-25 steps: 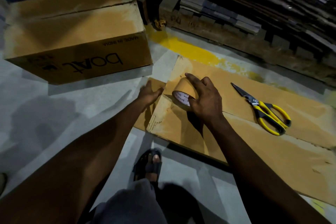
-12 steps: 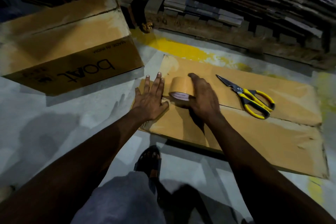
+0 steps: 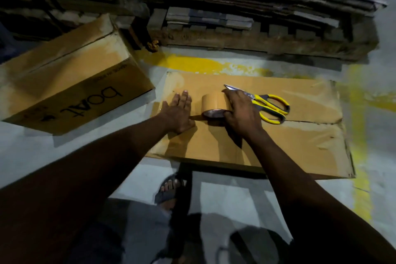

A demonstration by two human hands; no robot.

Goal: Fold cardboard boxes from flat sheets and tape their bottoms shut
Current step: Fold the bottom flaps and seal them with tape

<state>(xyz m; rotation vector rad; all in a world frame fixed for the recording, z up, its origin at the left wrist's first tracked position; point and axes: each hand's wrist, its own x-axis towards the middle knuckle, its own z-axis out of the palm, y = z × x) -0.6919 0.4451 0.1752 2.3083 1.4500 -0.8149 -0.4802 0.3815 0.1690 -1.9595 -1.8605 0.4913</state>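
A folded cardboard box [image 3: 300,146] lies on the floor with its bottom flaps up and a seam running across the middle. My right hand [image 3: 241,111] grips a roll of brown tape [image 3: 213,104] standing on that seam. A short strip of tape runs left from the roll under my left hand [image 3: 177,113], which presses flat on the cardboard with straight fingers. Yellow-handled scissors [image 3: 271,107] lie on the box just right of my right hand, partly hidden by it.
A finished brown box [image 3: 70,83] printed "boat" sits on the floor at the left. Stacks of flat cardboard on a wooden pallet [image 3: 257,43] fill the back. My sandalled foot [image 3: 168,191] stands in front of the box. Yellow paint [image 3: 197,64] marks the grey floor.
My right hand has drawn the tape roll rightward along the seam toward the scissors. My left hand has moved onto the cardboard and flattened over the tape's start.
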